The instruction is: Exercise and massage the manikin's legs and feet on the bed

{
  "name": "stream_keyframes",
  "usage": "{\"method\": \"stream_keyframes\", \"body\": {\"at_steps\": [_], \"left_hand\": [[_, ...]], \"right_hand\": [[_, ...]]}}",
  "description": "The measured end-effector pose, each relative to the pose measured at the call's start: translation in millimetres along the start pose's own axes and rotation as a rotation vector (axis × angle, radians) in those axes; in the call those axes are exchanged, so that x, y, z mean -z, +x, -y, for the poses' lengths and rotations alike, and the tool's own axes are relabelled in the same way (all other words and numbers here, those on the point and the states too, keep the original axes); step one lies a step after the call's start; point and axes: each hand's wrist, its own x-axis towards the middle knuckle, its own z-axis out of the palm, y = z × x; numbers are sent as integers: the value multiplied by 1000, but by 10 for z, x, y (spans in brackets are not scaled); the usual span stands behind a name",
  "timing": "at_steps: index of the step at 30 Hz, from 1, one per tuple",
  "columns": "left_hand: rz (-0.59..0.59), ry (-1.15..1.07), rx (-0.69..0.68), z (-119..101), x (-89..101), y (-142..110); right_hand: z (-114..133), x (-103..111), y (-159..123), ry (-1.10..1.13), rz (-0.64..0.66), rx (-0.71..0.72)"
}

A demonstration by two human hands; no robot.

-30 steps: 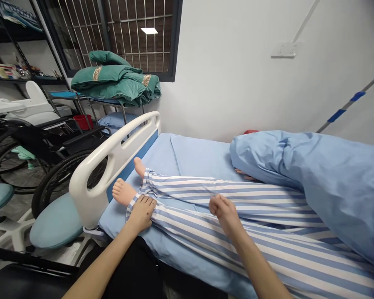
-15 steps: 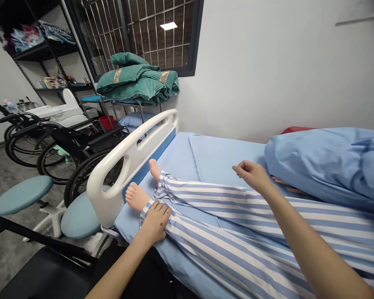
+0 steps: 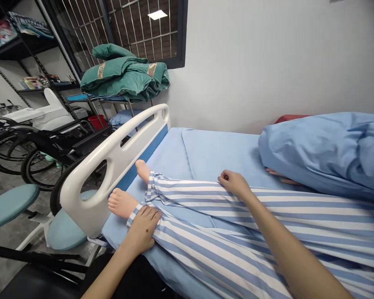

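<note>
From the head view, the left hand point(image 3: 141, 230) lies on the cuff of blue-and-white striped pyjama trousers point(image 3: 224, 216), its fingers point(image 3: 151, 216) flat and slightly spread. The right hand point(image 3: 235, 183) rests farther along the far leg, its fingers point(image 3: 226, 176) curled against the cloth, whether pinching I cannot tell. The legs run lengthwise along the blue bed sheet point(image 3: 218, 151), with bare feet point(image 3: 121, 202) toward the white footboard point(image 3: 93, 203) at left, and a wheelchair point(image 3: 77, 141) stands beyond.

- One camera, worn on the person's head, looks from above the side of the bed point(image 3: 218, 153).
- It faces forward and down, across the bed toward the wall point(image 3: 243, 62) and barred window point(image 3: 143, 29).
- The left hand point(image 3: 141, 229), right hand point(image 3: 235, 184) and striped trousers point(image 3: 205, 207) sit nearest the lens.
- The wheelchairs point(image 3: 34, 170) appear farther off, at the left edge.
</note>
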Motion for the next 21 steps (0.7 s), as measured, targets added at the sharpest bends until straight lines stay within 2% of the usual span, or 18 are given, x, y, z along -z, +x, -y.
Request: {"method": "stream_keyframes", "body": {"at_steps": [6,10,14,18,21], "left_hand": [[-14,-12,20,-28,11,8],[-5,-31,35,-41,30,26],[13,-68,50,-33,39,28],[-10,-174,56,-53,42,-35],[-38,-283,78,-120,117,-32]], "right_hand": [[12,14,10,114,-66,-85],[34,195,71,153,-8,-74],[1,351,73,160,-120,-14],[-145,255,-12,130,-120,-52],[-225,153,-43,94,-102,-60]]}}
